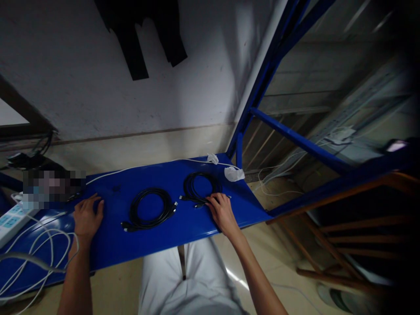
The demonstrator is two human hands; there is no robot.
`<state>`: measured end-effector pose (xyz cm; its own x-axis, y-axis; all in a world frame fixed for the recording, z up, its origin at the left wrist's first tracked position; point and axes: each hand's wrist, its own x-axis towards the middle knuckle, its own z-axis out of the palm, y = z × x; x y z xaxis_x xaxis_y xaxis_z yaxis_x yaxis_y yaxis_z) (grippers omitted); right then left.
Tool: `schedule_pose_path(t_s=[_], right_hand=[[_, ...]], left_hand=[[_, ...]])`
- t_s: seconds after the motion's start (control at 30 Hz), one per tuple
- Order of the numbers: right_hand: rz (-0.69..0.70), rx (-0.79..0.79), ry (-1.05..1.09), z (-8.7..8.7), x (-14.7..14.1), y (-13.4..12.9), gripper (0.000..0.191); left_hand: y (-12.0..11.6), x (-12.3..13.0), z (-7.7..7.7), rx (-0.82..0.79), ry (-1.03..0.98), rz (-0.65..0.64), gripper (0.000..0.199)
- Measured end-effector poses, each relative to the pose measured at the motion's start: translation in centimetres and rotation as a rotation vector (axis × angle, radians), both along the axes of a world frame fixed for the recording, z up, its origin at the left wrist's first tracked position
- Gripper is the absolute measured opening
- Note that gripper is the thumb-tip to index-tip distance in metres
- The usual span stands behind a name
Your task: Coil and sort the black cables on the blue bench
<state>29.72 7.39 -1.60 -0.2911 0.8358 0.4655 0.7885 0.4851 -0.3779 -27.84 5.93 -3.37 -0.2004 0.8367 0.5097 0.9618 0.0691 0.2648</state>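
Two coiled black cables lie side by side on the blue tabletop (118,245). The left coil (151,224) rests untouched, with metal plugs showing at its ends. My right hand (222,212) has its fingers closed on the near right edge of the other black cable coil (188,186); part of that coil is hidden under the fingers. My left hand (87,218) lies palm down on the tabletop, left of the coils, with thumb and fingers apart and nothing held.
Loose white cable loops (49,238) and a white power strip (13,221) lie at the left. Crumpled white plastic (234,174) sits by the far right corner. A blue metal frame (295,135) and a wooden chair (328,232) stand to the right.
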Motion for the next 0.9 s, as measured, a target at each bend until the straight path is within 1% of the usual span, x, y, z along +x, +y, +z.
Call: schedule_pose_path(t_s=[0.17, 0.3, 0.4, 0.47, 0.5, 0.57, 0.67, 0.8, 0.9], right_hand=[[0.005, 0.038, 0.025, -0.1, 0.2, 0.0, 0.023], [0.005, 0.083, 0.055, -0.4, 0.5, 0.1, 0.023], [-0.002, 0.106, 0.085, -0.6, 0.7, 0.6, 0.023], [-0.001, 0.138, 0.106, -0.2, 0.7, 1.0, 0.023], [0.004, 0.164, 0.120, 0.1, 0.7, 1.3, 0.022], [0.019, 0.221, 0.157, 1.3, 0.7, 1.8, 0.021], [0.056, 0.304, 0.201, 4.3, 0.8, 2.2, 0.020], [0.079, 0.441, 0.224, 9.2, 0.9, 1.9, 0.021], [0.094, 0.502, 0.230, 12.0, 0.7, 1.4, 0.023]], left_hand=[[0.1, -0.4, -0.2, 0.013, -0.014, -0.012, 0.040], [0.1, 0.0, 0.2, 0.002, -0.047, -0.088, 0.039], [-0.5, 1.9, 0.7, -0.005, -0.108, -0.147, 0.041], [-1.3, 3.8, 1.1, -0.024, -0.206, -0.152, 0.042], [-1.9, 4.9, 1.3, -0.044, -0.276, -0.132, 0.044], [-3.2, 7.0, 1.7, -0.103, -0.420, -0.094, 0.047], [-5.0, 9.8, 2.2, -0.105, -0.568, -0.116, 0.048], [-6.8, 12.4, 2.4, -0.098, -0.625, -0.122, 0.049], [-7.5, 13.5, 2.3, -0.126, -0.603, -0.148, 0.049]])
